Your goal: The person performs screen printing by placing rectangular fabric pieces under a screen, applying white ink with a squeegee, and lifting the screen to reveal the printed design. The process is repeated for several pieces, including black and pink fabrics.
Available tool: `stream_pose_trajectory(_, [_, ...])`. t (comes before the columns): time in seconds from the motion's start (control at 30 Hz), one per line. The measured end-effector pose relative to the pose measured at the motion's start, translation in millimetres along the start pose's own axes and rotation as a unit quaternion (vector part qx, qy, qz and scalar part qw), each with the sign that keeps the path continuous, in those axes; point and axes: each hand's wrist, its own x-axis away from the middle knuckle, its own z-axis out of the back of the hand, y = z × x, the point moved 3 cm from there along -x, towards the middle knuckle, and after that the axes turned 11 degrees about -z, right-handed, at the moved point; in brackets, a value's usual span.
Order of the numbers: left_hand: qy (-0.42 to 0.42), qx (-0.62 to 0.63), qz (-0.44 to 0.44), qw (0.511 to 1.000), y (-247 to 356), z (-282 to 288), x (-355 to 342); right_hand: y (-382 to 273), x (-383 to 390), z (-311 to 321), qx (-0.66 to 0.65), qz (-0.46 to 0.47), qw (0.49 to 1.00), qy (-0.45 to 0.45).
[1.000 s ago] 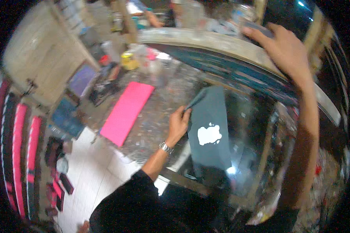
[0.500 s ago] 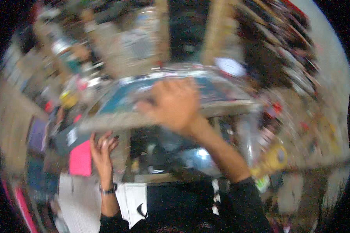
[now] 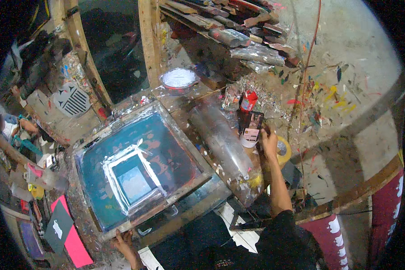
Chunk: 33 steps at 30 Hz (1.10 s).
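Observation:
A screen-printing frame [image 3: 184, 191] with teal mesh and a white-edged rectangle in its middle lies tilted across the bench in front of me. At its near left corner, my left hand [image 3: 125, 246] has its fingers curled at the wooden edge. Under the near side shows a strip of a glossy dark surface. My right hand [image 3: 270, 141] is stretched out to the right, with bent fingers at the right edge of a lit smartphone [image 3: 253, 123]. Below the phone a bit of a white cup [image 3: 249, 143] is visible. Its far fingers are partly hidden.
A tub of white ink [image 3: 179, 78] stands behind the frame. Stained wooden squeegees [image 3: 231, 38] pile up at the back. Right of my hand is a yellow tape roll [image 3: 282, 150]. Pink card [image 3: 78, 243] and a black stencilled sheet [image 3: 58, 229] lie left.
My view has turned right. My right hand has gone from above the frame to the phone. My left hand, spread below the frame before, is now at its near corner.

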Motion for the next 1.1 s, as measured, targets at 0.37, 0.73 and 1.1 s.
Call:
stream_pose_trajectory(0.37, [0.057,-0.027,-0.031,0.998,-40,35,-15,5,-13,-19,0.025,-0.039,0.999,-0.002])
stream_pose_trajectory(0.73, [0.083,-0.02,-0.028,0.996,-23,15,-4,-2,-13,-24,0.023,-0.01,0.999,-0.024])
stream_pose_trajectory(1.1, [0.019,-0.054,-0.042,0.998,-62,60,-35,-22,-40,-7,-0.028,0.015,0.999,0.041])
